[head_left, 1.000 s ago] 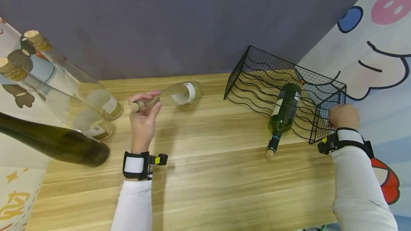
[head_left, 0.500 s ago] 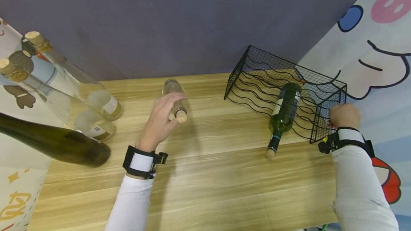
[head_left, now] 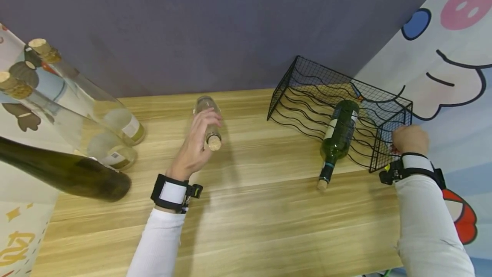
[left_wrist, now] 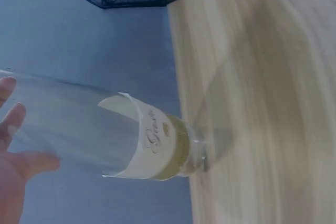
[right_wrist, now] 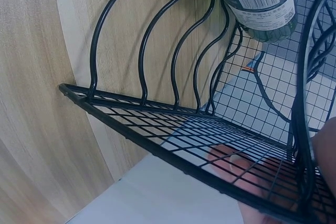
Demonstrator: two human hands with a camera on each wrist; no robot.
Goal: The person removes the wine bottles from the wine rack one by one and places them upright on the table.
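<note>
A clear glass bottle (head_left: 206, 105) with a cork stopper (head_left: 214, 142) stands roughly upright near the back of the table. My left hand (head_left: 194, 142) holds it around the neck and shoulder, fingers over the far side. In the left wrist view, the cream label (left_wrist: 149, 135) and yellowish band show low on the bottle, its base at the tabletop. My right hand (head_left: 410, 139) grips the right end of a black wire wine rack (head_left: 303, 97); in the right wrist view fingers (right_wrist: 236, 171) show behind the mesh. A green wine bottle (head_left: 338, 129) lies in the rack, corked neck toward me.
Two tall clear corked bottles (head_left: 119, 123) (head_left: 103, 144) stand at the left, with a dark green bottle (head_left: 96, 178) in front of them. A grey partition (head_left: 230, 33) rises along the table's back edge. A cartoon-printed wall (head_left: 453, 80) borders the right.
The clear bottle has swung from lying tilted, cork to the left, to standing roughly upright with its cork toward me. My left hand turned with it. My right hand stays on the rack.
</note>
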